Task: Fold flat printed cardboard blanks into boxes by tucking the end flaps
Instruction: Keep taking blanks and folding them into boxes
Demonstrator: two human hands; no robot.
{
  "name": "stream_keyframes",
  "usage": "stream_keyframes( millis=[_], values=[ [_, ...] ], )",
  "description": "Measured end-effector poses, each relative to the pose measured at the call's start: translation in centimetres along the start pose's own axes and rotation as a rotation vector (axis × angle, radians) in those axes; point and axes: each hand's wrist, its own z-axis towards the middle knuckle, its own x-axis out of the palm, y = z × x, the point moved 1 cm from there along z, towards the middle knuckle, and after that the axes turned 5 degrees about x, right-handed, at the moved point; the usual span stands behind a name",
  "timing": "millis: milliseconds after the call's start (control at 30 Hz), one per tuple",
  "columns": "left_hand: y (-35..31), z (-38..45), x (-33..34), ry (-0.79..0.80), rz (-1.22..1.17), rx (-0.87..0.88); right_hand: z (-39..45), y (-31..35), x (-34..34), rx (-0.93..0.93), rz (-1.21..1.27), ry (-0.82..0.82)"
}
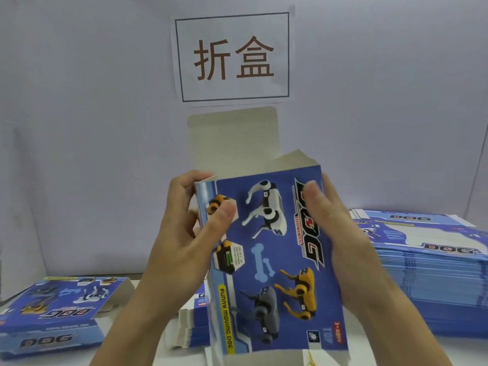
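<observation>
Box blank (274, 257) felt light, thin, easily creased; my left hand (184, 233) and right hand (340, 233) pinched its side edges, thumbs on the printed face

Blue printed dog-toy box (274, 260) held upright, opened out; its plain top flap (232, 138) stands untucked above.

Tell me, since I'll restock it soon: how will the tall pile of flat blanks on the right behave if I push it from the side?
The pile of blanks looks heavy as a whole, being many sheets deep. Its printed faces look smooth, so upper sheets would probably slide and fan out, not move together. Top sheets already sit slightly askew, which suggests they shift easily.
</observation>
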Motion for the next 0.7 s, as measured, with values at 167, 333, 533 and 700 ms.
stream_keyframes(
  millis=[167,333,533,700],
  values=[
    [0.8,0.0,0.2,-0.013,-0.045,-0.111,-0.3,-1.1,0.6,-0.073,-0.025,-0.057],
    [1.1,0.1,1.0,-0.223,-0.123,-0.107,-0.2,-1.2,1.3,-0.061,-0.101,-0.084],
    [1.1,-0.1,1.1,-0.335,-0.031,-0.114,-0.1,-1.7,1.7,0.001,-0.065,-0.077],
    [1.3,-0.2,1.5,-0.276,-0.026,-0.136,0.4,-1.8,1.6,0.028,-0.142,-0.23]
  ],
)
